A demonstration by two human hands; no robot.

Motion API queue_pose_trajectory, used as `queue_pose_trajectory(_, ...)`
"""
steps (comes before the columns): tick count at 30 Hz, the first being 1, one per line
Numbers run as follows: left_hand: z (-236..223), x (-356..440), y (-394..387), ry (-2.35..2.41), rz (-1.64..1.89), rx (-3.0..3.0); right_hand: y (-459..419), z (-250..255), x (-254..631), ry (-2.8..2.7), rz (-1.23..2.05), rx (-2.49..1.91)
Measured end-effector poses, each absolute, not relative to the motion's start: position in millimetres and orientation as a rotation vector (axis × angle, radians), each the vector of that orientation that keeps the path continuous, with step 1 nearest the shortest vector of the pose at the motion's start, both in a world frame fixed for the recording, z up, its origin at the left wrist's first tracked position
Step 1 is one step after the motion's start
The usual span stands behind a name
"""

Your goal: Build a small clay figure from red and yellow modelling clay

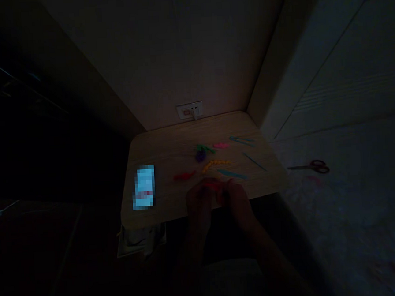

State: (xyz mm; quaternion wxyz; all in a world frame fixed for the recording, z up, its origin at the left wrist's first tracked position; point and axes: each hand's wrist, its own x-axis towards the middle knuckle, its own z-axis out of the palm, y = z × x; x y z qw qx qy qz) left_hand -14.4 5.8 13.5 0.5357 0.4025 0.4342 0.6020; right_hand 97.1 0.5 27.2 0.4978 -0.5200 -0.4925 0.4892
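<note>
The room is very dark. My left hand (200,200) and my right hand (237,197) meet at the near edge of a small wooden table (164,145). Both hands are closed around a small red piece (213,185) held between them. Just beyond them lie a yellow beaded strand (214,164), a red strand (183,176), a purple and green bunch (202,151), a pink piece (220,145) and several thin teal sticks (241,140).
A lit phone (144,186) lies on the table's left side. A wall socket with a plug (190,110) sits behind the table. Red-handled scissors (309,167) lie on the pale surface to the right. A pale cloth or bag (141,239) hangs below the table's front left.
</note>
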Motion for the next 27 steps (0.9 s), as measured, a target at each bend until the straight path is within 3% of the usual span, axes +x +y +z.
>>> queue_pose_trajectory(7, 6.5, -13.0, 11.2, 1.043, 1.591, 0.822, -0.2, 26.8, 104.4, -1.139, 1.205, -1.206)
queue_pose_trajectory(27, 11.5, -41.9, 8.9, 1.352, 1.501, 1.007, -2.0, 19.0, 114.0, -1.172, 1.024, -1.274)
